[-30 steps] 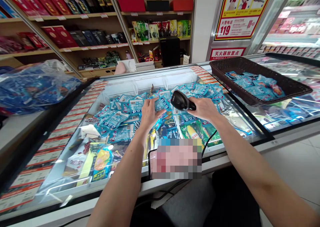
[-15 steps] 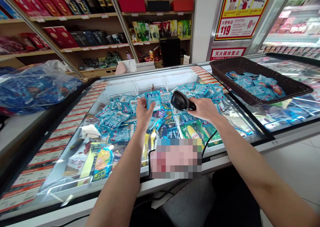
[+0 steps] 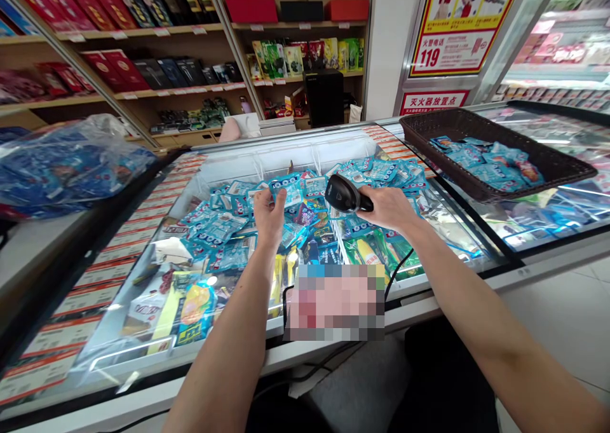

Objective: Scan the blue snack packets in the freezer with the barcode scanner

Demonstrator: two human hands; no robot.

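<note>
Between the thumb and fingers of my left hand [image 3: 270, 213] is a small blue packet [image 3: 291, 193], tilted, with its printed side and white label facing up. My right hand [image 3: 388, 209] is wrapped round the handle of a black barcode scanner [image 3: 342, 193], whose head points left toward the packet. Packet and scanner are apart. Below both hands, many similar blue packets [image 3: 222, 226] lie heaped on the glass top of a freezer [image 3: 286, 150]. Frozen goods in colourful wrappers show under the glass.
A brown woven basket [image 3: 505, 147] with more blue packets stands at the right. On the left sits a clear plastic bag [image 3: 71, 166] of blue packages. A blurred-out device [image 3: 336, 302] rests at the front edge. Shelves of boxes [image 3: 251, 10] and bottles stand behind.
My left hand has shifted slightly left, and the packet has tipped from nearly upright to a flatter slant. The right hand and scanner have hardly moved.
</note>
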